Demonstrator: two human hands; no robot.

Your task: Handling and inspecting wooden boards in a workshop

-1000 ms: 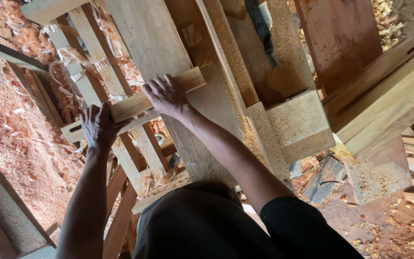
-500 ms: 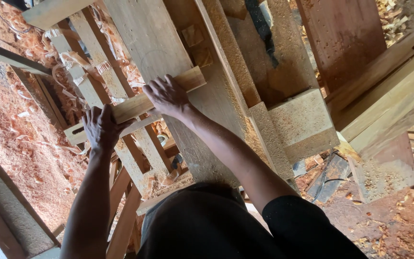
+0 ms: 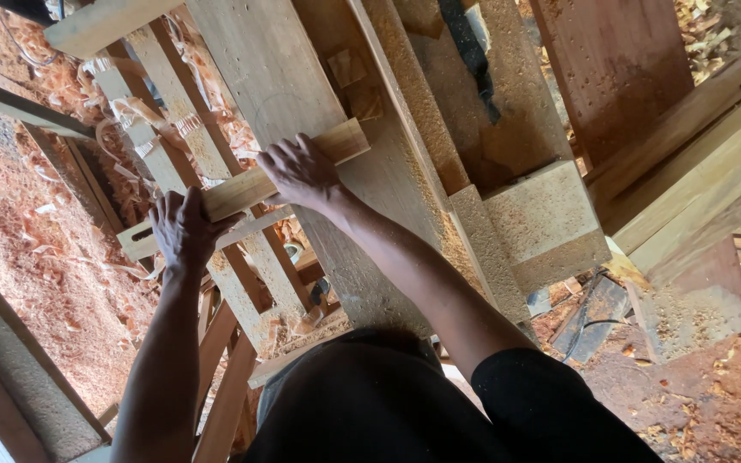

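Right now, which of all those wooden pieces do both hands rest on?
The short pale wooden slat lying crosswise over the long planks; left hand and right hand press it.

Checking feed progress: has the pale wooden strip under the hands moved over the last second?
No. The pale wooden strip keeps its place across the wide plank, under the left hand and right hand.

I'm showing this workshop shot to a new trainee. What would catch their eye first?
First, the two bare hands pressed on a pale wooden slat at the centre: the left hand near its lower end, the right hand further up. The slat lies across a broad sawdust-dusted plank. To the left, reddish wood shavings cover the ground.
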